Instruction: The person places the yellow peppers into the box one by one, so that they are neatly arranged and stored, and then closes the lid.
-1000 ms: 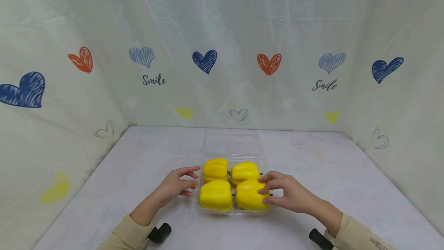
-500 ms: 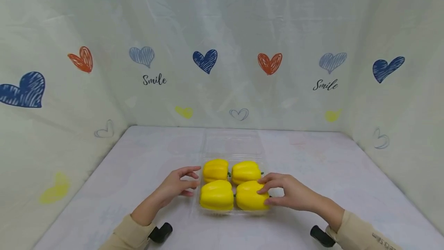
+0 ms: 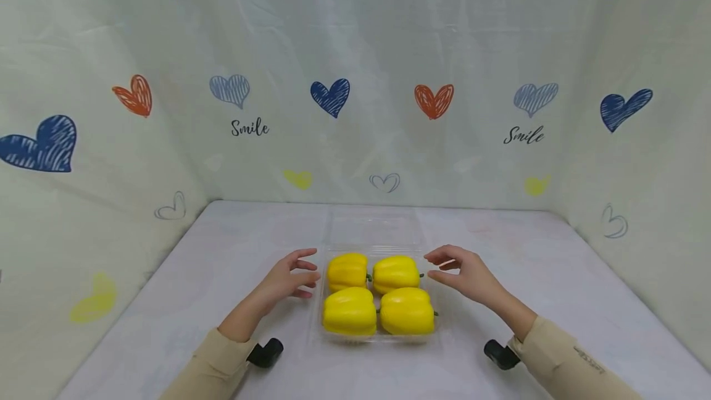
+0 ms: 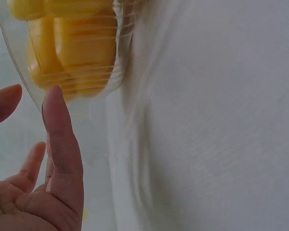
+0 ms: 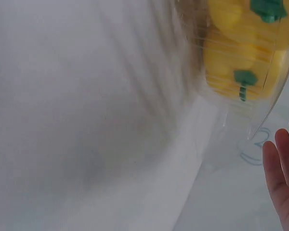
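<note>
Several yellow bell peppers with green stems, such as the near-left pepper [image 3: 349,312] and the near-right pepper [image 3: 408,312], lie in two rows in a clear plastic clamshell box [image 3: 366,339]. The box's lid [image 3: 374,227] is folded back, away from me. My left hand [image 3: 283,279] is just left of the box, its fingers loosely bent and holding nothing. To the right of the far-right pepper [image 3: 396,272] hovers my right hand [image 3: 466,273], fingers relaxed and nothing in them. In the right wrist view, green stems [image 5: 245,77] show through the box wall, with the fingers apart from it.
The box stands on a white table [image 3: 266,227]. A pale curtain [image 3: 383,36] printed with hearts and the word "Smile" closes off the back and both sides. A black wrist camera [image 3: 265,354] is worn at the left cuff, another wrist camera [image 3: 502,355] at the right.
My right hand has let go of the near-right pepper and moved away from me, to the right of the far-right pepper. The left hand has shifted slightly away from me along the box.
</note>
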### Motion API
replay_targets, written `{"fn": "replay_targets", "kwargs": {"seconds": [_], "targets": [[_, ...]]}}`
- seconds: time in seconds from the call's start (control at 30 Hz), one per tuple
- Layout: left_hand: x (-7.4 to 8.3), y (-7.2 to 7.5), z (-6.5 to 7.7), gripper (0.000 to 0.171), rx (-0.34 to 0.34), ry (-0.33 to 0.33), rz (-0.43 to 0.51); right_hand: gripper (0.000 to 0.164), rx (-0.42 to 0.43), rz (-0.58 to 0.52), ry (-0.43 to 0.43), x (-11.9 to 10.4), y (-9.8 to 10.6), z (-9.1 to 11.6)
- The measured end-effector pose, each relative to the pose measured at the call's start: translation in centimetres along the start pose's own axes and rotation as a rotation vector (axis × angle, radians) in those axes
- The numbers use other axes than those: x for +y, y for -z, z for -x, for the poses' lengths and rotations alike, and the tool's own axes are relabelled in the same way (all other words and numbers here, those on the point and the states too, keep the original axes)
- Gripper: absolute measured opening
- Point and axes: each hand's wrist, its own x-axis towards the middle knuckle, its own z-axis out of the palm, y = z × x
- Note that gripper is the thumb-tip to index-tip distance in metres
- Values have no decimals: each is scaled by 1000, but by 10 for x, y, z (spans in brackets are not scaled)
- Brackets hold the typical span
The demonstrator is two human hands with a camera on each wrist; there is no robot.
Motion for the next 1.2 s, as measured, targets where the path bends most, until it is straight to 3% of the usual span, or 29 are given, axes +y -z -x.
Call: {"fn": "replay_targets", "kwargs": {"seconds": [0.43, 0.7, 0.97, 1.2], "targets": [[4, 6, -36, 62, -31, -17, 1, 40, 62, -28, -245, 29, -2, -28], [3, 10, -47, 68, -105, -49, 34, 51, -23, -37, -347, 38, -4, -41], [-4, 10, -54, 69, -140, -89, 72, 55, -86, -82, -330, 39, -3, -47], [-5, 8, -55, 75, -132, -130, 134, 64, -12, -113, -328, 33, -7, -48]]}}
